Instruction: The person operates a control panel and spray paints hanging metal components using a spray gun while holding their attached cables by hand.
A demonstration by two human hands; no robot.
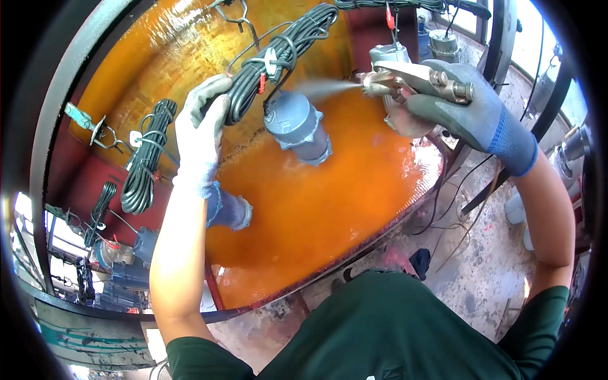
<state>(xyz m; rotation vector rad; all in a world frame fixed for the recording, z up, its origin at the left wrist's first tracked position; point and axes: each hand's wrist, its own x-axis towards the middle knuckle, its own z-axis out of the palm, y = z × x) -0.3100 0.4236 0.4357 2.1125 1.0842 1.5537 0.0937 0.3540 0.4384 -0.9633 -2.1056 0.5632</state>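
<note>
My gloved left hand (201,123) is closed around the lower end of a coiled black cable (278,54), tied in a bundle. From this cable hangs a grey-blue motor or pump body (294,120), tilted over the orange liquid. My gloved right hand (472,114) grips a metal spray gun (421,77) that points left. A pale mist (326,87) streams from its nozzle toward the top of the grey-blue body. The fingers on the trigger are partly hidden behind the gun.
An orange-stained basin (405,212) with liquid lies below my hands. More coiled cables (149,158) and grey-blue bodies (231,209) hang at the left. Another body (387,54) hangs behind the gun. A dark metal frame (47,114) curves around; hoses (443,218) trail over the floor.
</note>
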